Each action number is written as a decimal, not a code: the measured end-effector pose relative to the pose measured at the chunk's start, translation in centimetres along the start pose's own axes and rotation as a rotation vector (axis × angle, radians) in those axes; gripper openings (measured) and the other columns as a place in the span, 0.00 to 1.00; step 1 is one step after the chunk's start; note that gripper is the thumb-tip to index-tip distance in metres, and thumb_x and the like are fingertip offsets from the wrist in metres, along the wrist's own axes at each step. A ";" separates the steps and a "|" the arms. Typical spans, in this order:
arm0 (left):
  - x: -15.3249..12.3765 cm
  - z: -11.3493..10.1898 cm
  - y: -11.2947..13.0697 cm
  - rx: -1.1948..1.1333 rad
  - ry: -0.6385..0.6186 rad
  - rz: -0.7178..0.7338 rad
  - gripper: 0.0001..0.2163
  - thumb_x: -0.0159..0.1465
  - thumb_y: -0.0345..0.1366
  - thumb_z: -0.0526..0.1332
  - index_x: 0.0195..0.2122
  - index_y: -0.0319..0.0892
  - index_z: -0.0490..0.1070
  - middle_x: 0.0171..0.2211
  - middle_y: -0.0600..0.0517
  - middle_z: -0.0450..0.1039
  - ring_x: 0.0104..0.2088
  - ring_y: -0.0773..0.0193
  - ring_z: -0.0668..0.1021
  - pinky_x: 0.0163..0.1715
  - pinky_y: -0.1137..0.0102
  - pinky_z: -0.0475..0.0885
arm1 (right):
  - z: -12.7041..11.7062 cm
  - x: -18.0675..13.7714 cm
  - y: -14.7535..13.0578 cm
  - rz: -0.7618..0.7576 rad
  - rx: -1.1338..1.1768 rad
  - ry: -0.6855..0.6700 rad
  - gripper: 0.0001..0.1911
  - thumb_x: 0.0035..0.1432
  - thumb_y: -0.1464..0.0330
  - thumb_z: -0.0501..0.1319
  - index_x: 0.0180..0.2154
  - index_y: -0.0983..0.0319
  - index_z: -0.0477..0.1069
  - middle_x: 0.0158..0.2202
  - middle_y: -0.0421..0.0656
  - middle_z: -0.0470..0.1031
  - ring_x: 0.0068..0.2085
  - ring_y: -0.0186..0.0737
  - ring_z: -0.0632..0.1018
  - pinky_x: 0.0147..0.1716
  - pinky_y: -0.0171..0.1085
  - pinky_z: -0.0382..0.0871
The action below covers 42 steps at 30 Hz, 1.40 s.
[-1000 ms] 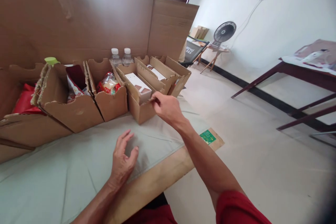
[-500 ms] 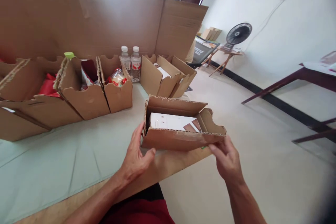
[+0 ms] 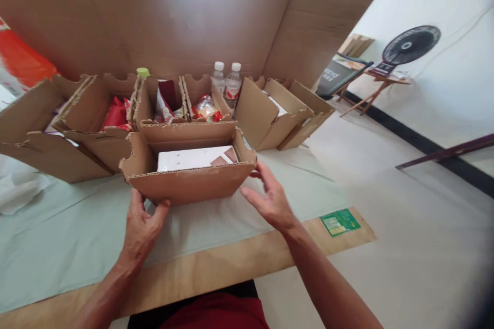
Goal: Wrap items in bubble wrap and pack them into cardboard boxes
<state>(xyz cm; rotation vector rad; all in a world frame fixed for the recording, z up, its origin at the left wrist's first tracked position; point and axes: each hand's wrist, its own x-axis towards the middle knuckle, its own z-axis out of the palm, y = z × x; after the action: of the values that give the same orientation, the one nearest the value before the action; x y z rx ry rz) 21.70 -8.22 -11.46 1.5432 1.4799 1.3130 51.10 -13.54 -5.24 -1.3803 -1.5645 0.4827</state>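
Note:
An open-topped cardboard box is in front of me over the cloth-covered table, with a white box lying inside it. My left hand grips its lower left corner, thumb on the front wall and fingers partly hidden behind the end. At the right end, my right hand holds the corner between thumb and fingers, some fingertips out of sight. Whether the box's base touches the cloth, I cannot tell. Just behind it stand cardboard bins with a red packet and a clear-and-red food packet.
Two water bottles stand between the bins and another pair of cardboard bins. A tall cardboard panel closes off the back. On the wooden table edge lies a green packet. A black fan stands farther right.
The cardboard box and both hands have moved left, from the table's right edge to in front of the bins. The box has turned, and the green packet now shows. My view has shifted left.

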 end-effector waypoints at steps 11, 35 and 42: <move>-1.0 0.9 0.3 -0.059 -0.109 -0.099 0.19 0.59 0.40 0.64 0.51 0.43 0.67 0.36 0.53 0.68 0.24 0.70 0.63 0.19 0.73 0.60 | -1.0 9.6 -10.7 -0.375 -0.933 -0.505 0.33 0.74 0.47 0.49 0.29 0.61 0.80 0.26 0.49 0.78 0.36 0.50 0.78 0.44 0.49 0.64; -1.0 0.8 0.5 -0.117 -0.060 -0.151 0.22 0.59 0.41 0.64 0.54 0.44 0.65 0.35 0.56 0.66 0.19 0.75 0.56 0.15 0.74 0.50 | -2.9 2.0 -5.2 -0.278 -0.544 0.039 0.16 0.70 0.59 0.61 0.57 0.53 0.73 0.53 0.49 0.81 0.54 0.53 0.80 0.52 0.52 0.73; -1.2 0.8 0.6 -0.046 -0.033 -0.104 0.17 0.60 0.42 0.63 0.49 0.43 0.67 0.33 0.56 0.65 0.22 0.72 0.60 0.19 0.74 0.57 | 0.2 -0.8 -0.2 -0.160 -0.264 0.413 0.28 0.64 0.66 0.66 0.63 0.52 0.65 0.63 0.50 0.69 0.48 0.46 0.81 0.43 0.45 0.75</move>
<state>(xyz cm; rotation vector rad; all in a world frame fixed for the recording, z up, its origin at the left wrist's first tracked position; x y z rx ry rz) 22.80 -9.31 -11.40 1.4330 1.4793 1.2470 50.74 -14.23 -5.50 -1.4266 -1.4112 -0.1090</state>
